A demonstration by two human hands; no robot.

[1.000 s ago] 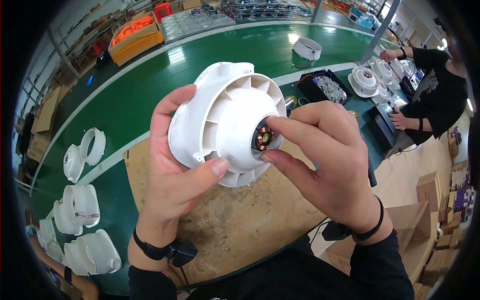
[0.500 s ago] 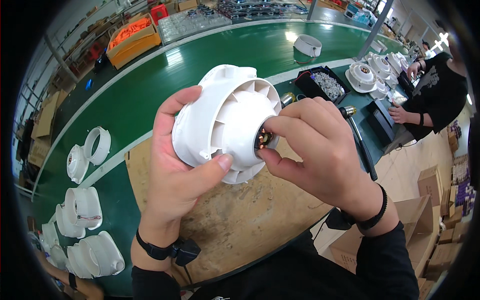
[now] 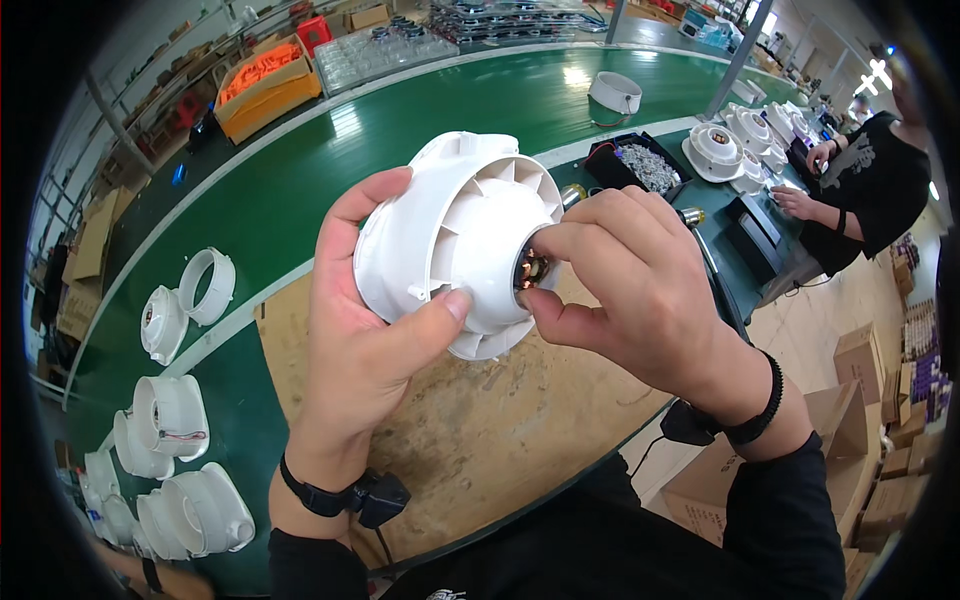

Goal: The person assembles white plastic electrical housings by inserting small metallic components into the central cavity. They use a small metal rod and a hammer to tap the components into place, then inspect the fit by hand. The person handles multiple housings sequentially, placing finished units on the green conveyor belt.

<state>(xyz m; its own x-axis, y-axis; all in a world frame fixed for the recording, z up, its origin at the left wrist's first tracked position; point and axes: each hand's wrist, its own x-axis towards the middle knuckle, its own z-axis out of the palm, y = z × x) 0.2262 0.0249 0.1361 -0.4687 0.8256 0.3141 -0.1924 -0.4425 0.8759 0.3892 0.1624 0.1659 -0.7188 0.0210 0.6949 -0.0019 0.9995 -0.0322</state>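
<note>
A white plastic fan housing (image 3: 480,250), with radial vanes around a rounded hub, is held up over the bench, its hub opening turned to the right. My left hand (image 3: 370,330) wraps the housing from the left, thumb pressed near the hub and fingers behind the rim. Inside the opening sits a motor core (image 3: 531,268) with copper windings. The index finger and thumb of my right hand (image 3: 640,275) pinch it at the opening's edge; the other fingers are curled.
A brown board (image 3: 450,440) lies below my hands. White housings (image 3: 170,415) stand at left, and a white ring (image 3: 614,92) rests on the green conveyor (image 3: 420,110). At right are a black bin (image 3: 648,168) of small parts, a screwdriver (image 3: 690,217) and a co-worker (image 3: 865,180).
The housing and both hands have shifted only slightly, with the grip unchanged. The view has turned a little. At right, the co-worker's hands have moved.
</note>
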